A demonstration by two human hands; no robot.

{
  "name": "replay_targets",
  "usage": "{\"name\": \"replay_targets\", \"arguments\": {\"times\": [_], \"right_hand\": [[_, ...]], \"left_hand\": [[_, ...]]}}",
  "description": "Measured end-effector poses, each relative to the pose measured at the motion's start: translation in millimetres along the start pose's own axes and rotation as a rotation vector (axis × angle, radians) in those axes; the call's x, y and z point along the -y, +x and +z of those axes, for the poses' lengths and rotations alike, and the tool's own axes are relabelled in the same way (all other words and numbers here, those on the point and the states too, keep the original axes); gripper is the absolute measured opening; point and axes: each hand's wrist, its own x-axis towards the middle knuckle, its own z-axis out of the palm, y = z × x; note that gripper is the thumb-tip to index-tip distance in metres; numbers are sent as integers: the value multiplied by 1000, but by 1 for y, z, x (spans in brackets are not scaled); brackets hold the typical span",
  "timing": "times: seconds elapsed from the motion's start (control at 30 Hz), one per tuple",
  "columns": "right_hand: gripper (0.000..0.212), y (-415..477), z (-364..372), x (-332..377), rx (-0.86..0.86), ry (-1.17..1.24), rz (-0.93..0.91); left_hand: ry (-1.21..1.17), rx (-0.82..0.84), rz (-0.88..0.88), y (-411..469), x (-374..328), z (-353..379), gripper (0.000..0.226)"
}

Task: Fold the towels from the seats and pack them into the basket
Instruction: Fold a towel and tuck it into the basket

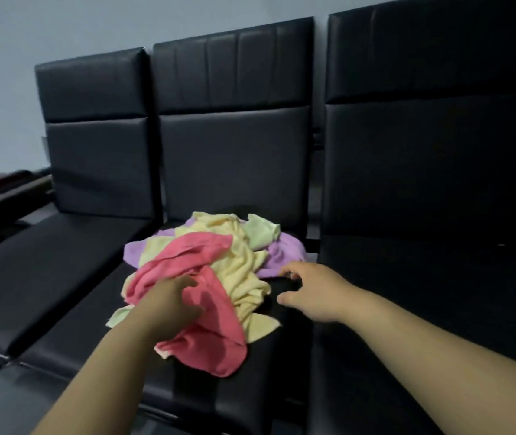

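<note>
Where fleecy towels [245, 265] lie crumpled, left hand [168, 306] grips pink towel [209, 350].

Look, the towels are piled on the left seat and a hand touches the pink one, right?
No. The head view shows the towels piled on the middle seat, not the left one. The left hand does touch the pink towel.

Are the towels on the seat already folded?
No, the towels lie in a crumpled heap on the middle seat, with the left hand grasping the pink towel.
</note>
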Motion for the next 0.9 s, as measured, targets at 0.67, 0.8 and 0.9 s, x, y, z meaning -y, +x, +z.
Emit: {"name": "replay_targets", "arguments": {"times": [0.67,0.8,0.9], "right_hand": [[32,71,115,56,46,-38,-127],[26,69,89,56,31,119,-123],[23,58,48,47,0,244,-119]], "left_hand": [[-382,-412,-160,41,79,13,20],[-502,-400,-81,27,53,-6,19],[-558,-329,-26,13,21,-17,14]]}}
